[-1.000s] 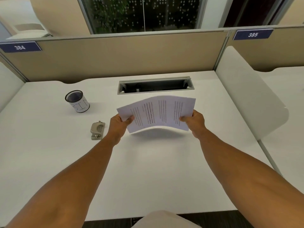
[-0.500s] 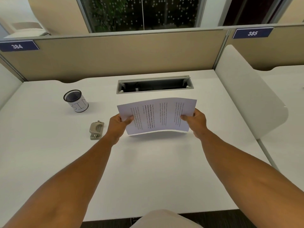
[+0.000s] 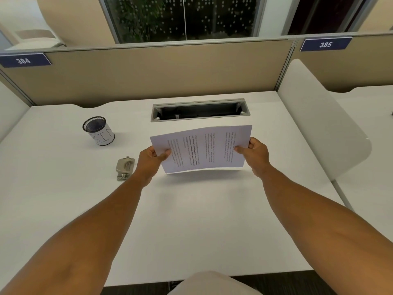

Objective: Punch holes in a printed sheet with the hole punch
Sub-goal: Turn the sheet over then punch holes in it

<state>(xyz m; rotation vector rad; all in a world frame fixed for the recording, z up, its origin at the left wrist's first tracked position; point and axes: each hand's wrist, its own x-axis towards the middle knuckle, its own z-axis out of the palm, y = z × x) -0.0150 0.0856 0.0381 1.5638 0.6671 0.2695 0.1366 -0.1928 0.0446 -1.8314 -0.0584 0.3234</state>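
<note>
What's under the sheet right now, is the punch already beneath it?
No. The printed sheet is held above the desk by the left hand and right hand; only its shadow shows beneath. The hole punch lies apart, left of it.

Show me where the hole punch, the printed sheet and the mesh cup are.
hole punch (image 3: 125, 168), head view, on its lever top
printed sheet (image 3: 204, 149), head view, middle of the printed face
mesh cup (image 3: 100, 132), head view, on its side wall

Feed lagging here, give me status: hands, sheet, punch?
Left hand and right hand grip printed sheet above desk. Hole punch untouched, left of left hand. Nothing between.
</note>
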